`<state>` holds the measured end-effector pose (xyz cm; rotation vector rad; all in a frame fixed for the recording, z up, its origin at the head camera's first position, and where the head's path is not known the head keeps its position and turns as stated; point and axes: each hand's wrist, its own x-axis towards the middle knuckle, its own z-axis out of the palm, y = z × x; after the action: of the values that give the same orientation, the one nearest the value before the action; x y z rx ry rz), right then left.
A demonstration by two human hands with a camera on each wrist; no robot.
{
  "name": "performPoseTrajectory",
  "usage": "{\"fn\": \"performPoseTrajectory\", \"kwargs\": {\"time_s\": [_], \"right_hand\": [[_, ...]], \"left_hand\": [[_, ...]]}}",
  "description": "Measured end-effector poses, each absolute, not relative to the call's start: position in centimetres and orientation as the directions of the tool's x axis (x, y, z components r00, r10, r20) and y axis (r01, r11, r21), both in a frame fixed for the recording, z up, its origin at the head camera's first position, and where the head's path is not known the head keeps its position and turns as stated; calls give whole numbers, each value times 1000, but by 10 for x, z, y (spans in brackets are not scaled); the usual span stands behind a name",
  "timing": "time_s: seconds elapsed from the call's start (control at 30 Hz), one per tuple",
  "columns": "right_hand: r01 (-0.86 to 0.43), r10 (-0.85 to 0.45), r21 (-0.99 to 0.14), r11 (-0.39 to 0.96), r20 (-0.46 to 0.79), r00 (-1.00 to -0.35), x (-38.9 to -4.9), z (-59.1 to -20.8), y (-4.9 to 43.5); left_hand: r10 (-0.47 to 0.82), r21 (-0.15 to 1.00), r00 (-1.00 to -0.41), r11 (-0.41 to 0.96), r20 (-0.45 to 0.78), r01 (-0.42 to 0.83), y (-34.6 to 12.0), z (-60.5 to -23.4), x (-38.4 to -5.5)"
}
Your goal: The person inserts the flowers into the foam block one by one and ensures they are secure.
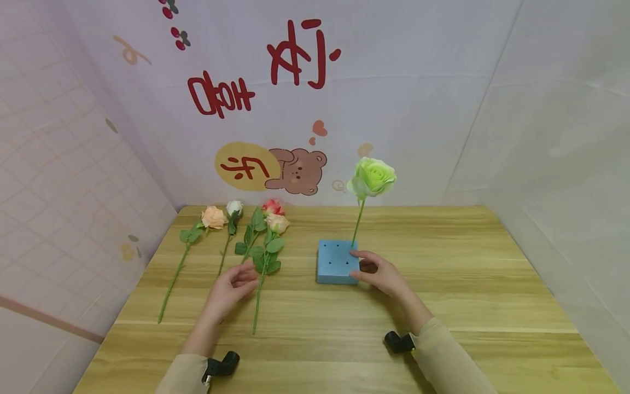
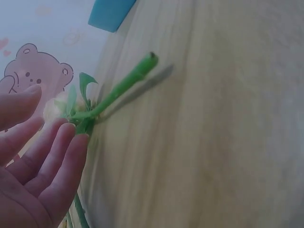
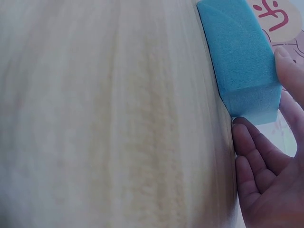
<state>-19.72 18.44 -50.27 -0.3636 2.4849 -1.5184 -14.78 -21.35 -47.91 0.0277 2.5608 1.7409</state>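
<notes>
My right hand holds the right side of a blue foam block, its thumb and fingers against the edge. Several small holes mark the block's top, and a green rose stands upright at its back right corner. To the left, my left hand hovers with loosely bent fingers beside the stem of a cream rose; no flower is plainly gripped. In the left wrist view, the green stem juts past the fingertips. A pink-red rose lies partly under the cream one.
Farther left on the wooden table lie a white rose and a peach rose, heads toward the back. Printed cloth hangs behind the table and along its sides. Black wrist mounts stick out from both sleeves.
</notes>
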Motion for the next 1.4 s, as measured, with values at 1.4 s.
{"fn": "performPoseTrajectory", "kwargs": {"time_s": [1.4], "right_hand": [[-110,-315,-886,450,-42,-948,-196,-505,184]], "left_hand": [[58,811,-992,582,-112,-57,-262,-481,-151]]}}
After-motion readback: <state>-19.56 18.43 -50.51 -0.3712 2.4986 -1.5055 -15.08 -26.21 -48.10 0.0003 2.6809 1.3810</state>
